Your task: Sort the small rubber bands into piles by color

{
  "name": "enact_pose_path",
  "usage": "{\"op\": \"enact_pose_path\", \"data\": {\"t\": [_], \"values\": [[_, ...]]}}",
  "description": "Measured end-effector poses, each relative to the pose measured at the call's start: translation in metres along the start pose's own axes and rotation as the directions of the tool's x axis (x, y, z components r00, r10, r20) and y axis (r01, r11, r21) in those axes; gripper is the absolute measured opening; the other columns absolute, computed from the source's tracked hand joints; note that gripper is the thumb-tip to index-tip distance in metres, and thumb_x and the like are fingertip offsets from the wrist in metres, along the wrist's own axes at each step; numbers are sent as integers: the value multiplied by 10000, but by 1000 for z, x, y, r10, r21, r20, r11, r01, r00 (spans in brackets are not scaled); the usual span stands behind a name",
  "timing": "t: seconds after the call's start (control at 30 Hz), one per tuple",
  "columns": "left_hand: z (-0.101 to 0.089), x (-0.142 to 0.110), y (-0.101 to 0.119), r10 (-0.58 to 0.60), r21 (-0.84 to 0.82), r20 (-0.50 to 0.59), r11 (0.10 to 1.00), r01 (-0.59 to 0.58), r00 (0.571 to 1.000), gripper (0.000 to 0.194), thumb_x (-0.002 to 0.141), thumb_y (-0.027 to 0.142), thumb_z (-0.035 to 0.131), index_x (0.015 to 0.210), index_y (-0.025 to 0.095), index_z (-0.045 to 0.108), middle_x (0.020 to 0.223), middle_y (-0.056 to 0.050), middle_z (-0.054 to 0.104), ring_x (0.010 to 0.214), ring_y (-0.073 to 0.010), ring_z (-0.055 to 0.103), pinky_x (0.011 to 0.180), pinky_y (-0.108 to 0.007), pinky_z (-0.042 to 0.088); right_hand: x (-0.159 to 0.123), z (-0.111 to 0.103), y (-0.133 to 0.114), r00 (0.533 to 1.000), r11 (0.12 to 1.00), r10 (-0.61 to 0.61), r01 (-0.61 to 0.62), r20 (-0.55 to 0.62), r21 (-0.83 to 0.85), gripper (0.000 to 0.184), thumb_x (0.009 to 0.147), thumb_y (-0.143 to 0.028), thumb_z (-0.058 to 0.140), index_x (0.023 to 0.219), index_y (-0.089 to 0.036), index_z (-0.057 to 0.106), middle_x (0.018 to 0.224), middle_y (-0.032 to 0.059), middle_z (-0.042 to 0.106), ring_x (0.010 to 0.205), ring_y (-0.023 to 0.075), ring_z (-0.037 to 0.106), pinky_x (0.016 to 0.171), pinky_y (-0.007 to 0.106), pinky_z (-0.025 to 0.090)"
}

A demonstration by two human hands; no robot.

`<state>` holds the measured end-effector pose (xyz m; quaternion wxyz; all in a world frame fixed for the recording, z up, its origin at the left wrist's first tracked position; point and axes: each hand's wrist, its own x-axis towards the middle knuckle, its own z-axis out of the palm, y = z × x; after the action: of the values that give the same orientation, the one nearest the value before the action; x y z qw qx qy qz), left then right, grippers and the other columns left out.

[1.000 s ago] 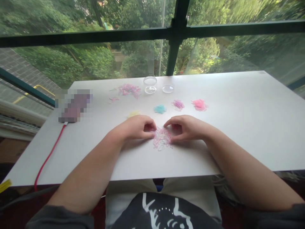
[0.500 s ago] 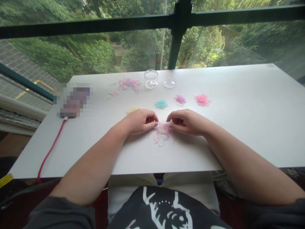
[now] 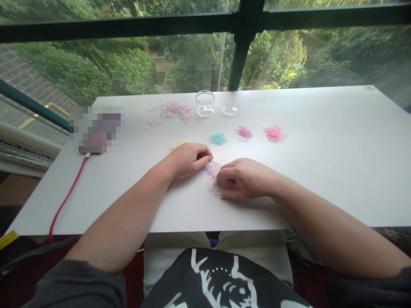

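The right hand (image 3: 245, 177) has drawn back over the near side of the mixed pile (image 3: 210, 168) on the counter (image 3: 327, 158), grip spread, that side now reachable; left hand (image 3: 192, 159) beyond, grip unclear.

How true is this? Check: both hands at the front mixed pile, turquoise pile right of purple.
Wrong side: the head view shows the turquoise pile left of the purple pile. The left hand and right hand are at the front mixed pile.

A white table (image 3: 337, 171) stands by dark-framed windows (image 3: 186, 64) facing green trees (image 3: 130, 72).
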<state>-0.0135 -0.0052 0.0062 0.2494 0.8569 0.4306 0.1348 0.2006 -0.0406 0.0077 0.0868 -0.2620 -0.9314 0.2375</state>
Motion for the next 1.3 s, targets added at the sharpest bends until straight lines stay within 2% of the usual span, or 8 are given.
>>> {"op": "enact_pose_path", "data": {"t": [0.2, 0.4, 0.63, 0.87, 1.0, 1.2, 1.3], "values": [[0, 0, 1, -1, 14, -7, 1000, 1, 1000, 196, 819, 271, 501, 850, 179, 671, 773, 0, 666, 686, -127, 559, 639, -242, 382, 2, 6, 0, 999, 998, -40, 40, -1, -41, 75, 764, -228, 592, 771, -185, 654, 693, 11, 617, 573, 110, 468, 564, 237, 314], [2, 0, -1, 7, -1, -8, 1000, -7, 1000, 197, 818, 279, 500, 848, 177, 666, 781, -5, 668, 694, -129, 561, 629, -239, 383, 4, 10, 0, 998, 995, -60, 59, -19, -77, 128, 786, -151, 527, 739, -183, 642, 709, 27, 631, 597, 119, 496, 586, 245, 330], [3, 0, -2, 22, 8, -5, 1000, -22, 1000, 194, 822, 285, 501, 850, 181, 662, 777, -5, 660, 695, -130, 553, 629, -239, 385, 3, 5, 3, 995, 993, -29, 40, -93, 113, 128, 769, -112, 536, 825, -171, 635, 791, 35, 660, 651, 116, 536, 618, 222, 389], [5, 1, 0, 59, -49, -10, 997, -59, 998, 185, 828, 276, 503, 828, 172, 656, 760, -7, 652, 676, -121, 545, 620, -229, 393, 3, 1, 6, 974, 963, 44, 18, -222, 269, 75, 798, -159, 556, 770, -149, 625, 608, -9, 556, 533, 76, 436, 526, 197, 353], [5, -1, 2, 108, -120, -44, 986, -113, 993, 186, 837, 267, 501, 814, 160, 652, 742, -8, 648, 662, -106, 546, 616, -215, 400, 3, 0, 7, 956, 934, 96, 10, -277, 358, 70, 803, -157, 552, 758, -140, 604, 598, -15, 527, 516, 66, 404, 495, 196, 329], [4, -5, 6, 195, -246, -74, 947, -207, 978, 133, 777, 176, 523, 837, 154, 641, 728, -6, 656, 669, -101, 580, 648, -213, 436, 3, 0, 10, 918, 915, 187, -34, -349, 401, 67, 807, -167, 544, 752, -149, 577, 630, -8, 530, 545, 81, 433, 521, 214, 360], [5, -7, 7, 229, -275, -82, 930, -243, 970, 145, 736, 138, 531, 834, 156, 637, 746, -11, 669, 684, -107, 595, 675, -223, 456, 4, 2, 13, 914, 925, 186, -40, -362, 377, 58, 800, -159, 543, 746, -152, 565, 666, 3, 525, 580, 94, 451, 555, 231, 389]]}}
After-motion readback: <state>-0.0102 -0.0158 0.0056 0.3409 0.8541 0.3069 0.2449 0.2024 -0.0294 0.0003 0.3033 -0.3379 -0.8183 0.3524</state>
